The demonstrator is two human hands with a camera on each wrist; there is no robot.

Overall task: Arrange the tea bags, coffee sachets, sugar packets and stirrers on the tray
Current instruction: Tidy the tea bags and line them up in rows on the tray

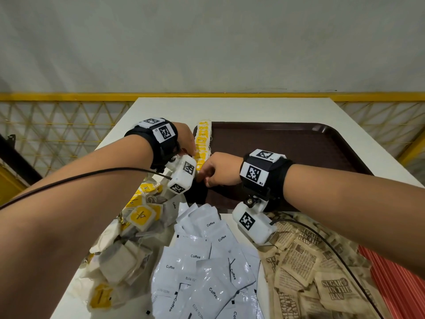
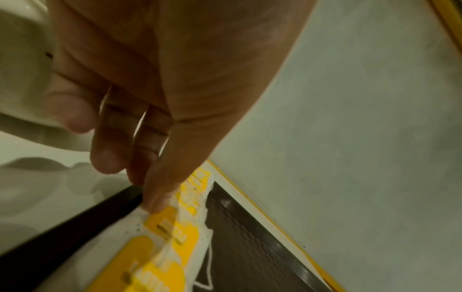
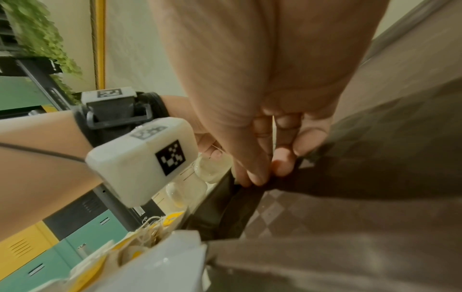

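A loose heap of yellow-tagged paper tea bags (image 1: 128,229) lies at the near left of the white table (image 1: 161,107), strings tangled among them. Beyond the heap, the left hand (image 1: 186,140) reaches down to the left edge of the dark brown plastic tray (image 1: 299,143); in the left wrist view its fingers are nearly straight and close together, and one fingertip (image 2: 156,204) presses on the near end of a row of yellow-and-white tea bags (image 1: 202,143) that runs along the tray's left rim, overlapping one after another towards the far side. It grips nothing that shows.

In the middle of the near table spreads a pile of white glossy coffee sachets (image 1: 207,268), printed "Coffee", lying between the tea bag heap and the sugar.

Just right of the row's near end, the right hand (image 1: 218,170) is over the tray's near left corner. In the right wrist view its thumb and fingers (image 3: 282,166) come together narrowly, tips touching the tray; whether they pinch anything I cannot tell.

At the near right lies a pile of brown paper sugar packets (image 1: 310,272) with dark print, overlapping one another, a black cable (image 1: 333,252) crossing over them. The rest of the tray's floor is bare.
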